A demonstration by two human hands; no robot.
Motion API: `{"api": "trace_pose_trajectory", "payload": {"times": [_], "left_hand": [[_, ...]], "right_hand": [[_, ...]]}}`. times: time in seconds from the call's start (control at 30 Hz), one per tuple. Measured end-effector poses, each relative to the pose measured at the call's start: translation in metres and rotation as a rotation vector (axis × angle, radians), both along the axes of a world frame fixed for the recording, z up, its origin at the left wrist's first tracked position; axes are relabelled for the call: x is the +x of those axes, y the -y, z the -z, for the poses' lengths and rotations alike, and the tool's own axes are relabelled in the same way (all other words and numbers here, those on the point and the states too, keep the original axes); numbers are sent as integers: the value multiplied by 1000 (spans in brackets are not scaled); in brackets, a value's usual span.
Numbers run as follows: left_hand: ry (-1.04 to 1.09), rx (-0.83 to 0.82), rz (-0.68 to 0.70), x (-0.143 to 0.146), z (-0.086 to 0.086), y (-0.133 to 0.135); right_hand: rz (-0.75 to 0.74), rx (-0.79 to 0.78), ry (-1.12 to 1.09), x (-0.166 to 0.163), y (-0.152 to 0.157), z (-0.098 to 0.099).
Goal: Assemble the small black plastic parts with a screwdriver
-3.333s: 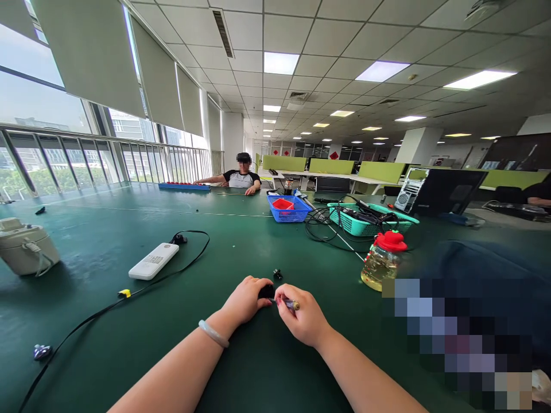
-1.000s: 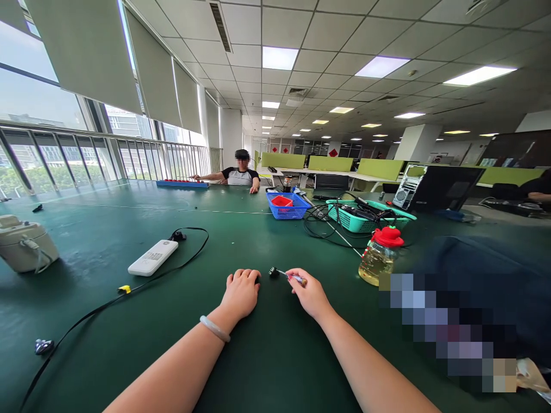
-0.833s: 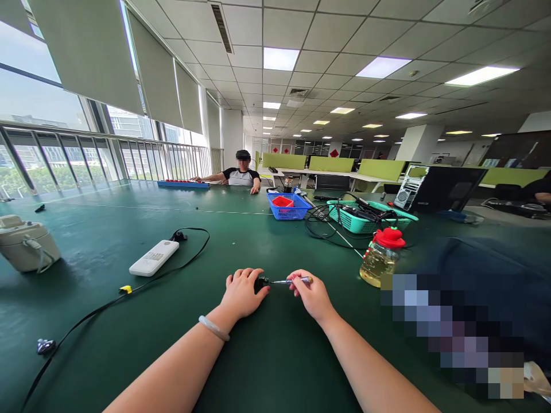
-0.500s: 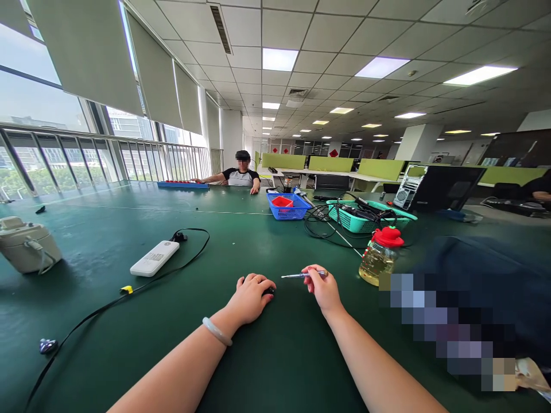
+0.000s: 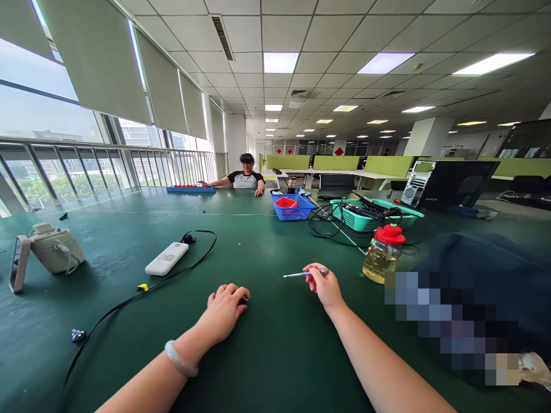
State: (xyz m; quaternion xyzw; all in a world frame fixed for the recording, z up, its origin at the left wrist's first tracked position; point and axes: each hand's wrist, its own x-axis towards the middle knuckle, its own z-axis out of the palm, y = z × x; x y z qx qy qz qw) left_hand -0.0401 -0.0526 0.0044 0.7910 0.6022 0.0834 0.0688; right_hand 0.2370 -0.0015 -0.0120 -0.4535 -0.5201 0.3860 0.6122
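Note:
My left hand [image 5: 224, 312], a pale bangle at its wrist, is curled over a small black object [image 5: 244, 300] on the green tabletop. Most of that object is hidden by the palm and fingers, so its kind is unclear. To the right, my right hand [image 5: 322, 284] grips a thin screwdriver [image 5: 295, 275] by its handle. The metal shaft points left, a little above the table, and its tip touches nothing. Bare tabletop [image 5: 275, 321] separates the two hands.
Left lie a white power strip [image 5: 167, 258], its black cord [image 5: 123, 304] and a beige case [image 5: 58, 249]. Right are a red-lidded jar [image 5: 381, 261] and dark cloth [image 5: 482, 269]. Beyond are a blue basket [image 5: 293, 214], a green basket [image 5: 357, 222] and a seated person [image 5: 245, 179].
My left hand has moved left, away from the screwdriver tip, with the black object still under it. My right hand keeps its grip on the screwdriver. The view has turned slightly left.

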Motion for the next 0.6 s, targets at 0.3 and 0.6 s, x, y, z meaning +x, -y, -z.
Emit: {"api": "trace_pose_trajectory", "payload": {"times": [0.3,0.6], "left_hand": [[-181,44,-452,-151,-16,-24],[215,248,-646,-189,-39,-16]], "right_hand": [[-37,2,41,-3,4,-3],[-24,-4,54,0,1,1]]}}
